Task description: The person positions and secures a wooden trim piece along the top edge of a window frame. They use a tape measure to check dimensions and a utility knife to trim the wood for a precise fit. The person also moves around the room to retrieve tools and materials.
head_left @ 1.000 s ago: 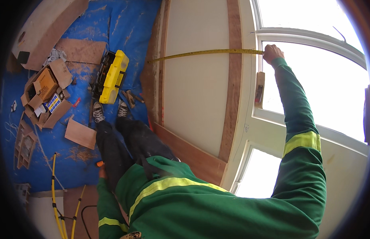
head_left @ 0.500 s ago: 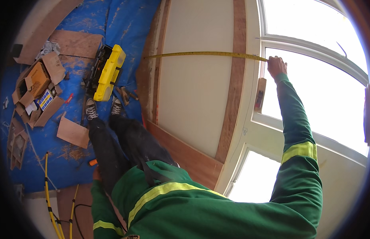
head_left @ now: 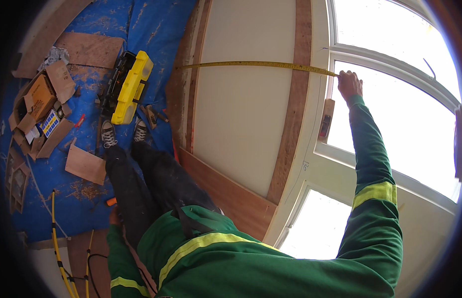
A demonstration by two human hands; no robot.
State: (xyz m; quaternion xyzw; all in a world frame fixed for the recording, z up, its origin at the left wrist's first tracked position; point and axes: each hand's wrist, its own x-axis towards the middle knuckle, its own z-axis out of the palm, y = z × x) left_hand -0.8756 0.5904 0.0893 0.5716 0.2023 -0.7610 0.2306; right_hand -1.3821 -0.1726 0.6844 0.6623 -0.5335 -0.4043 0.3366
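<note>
My right hand point(head_left: 349, 84) reaches up to the white window frame point(head_left: 315, 149) and pinches the end of a yellow measuring tape point(head_left: 256, 63). The tape runs taut across the pale wall panel point(head_left: 241, 114) and the brown wooden strip point(head_left: 293, 119), down to the wall's foot at the left. My left hand point(head_left: 114, 217) hangs beside my dark trouser leg, closed on a small orange object point(head_left: 111, 201). Both sleeves are green with yellow bands.
A yellow and black tool case point(head_left: 130, 85) lies on the blue tarp point(head_left: 151, 25) by my shoes. Open cardboard boxes point(head_left: 39, 107) and board offcuts point(head_left: 84, 164) lie to the left. Yellow cables point(head_left: 59, 253) run along the lower left. A small wooden block point(head_left: 326, 119) sits on the window frame.
The view has shifted slightly. My right hand, still pinching the tape, has slid a little down along the window frame. My left hand has hardly moved.
</note>
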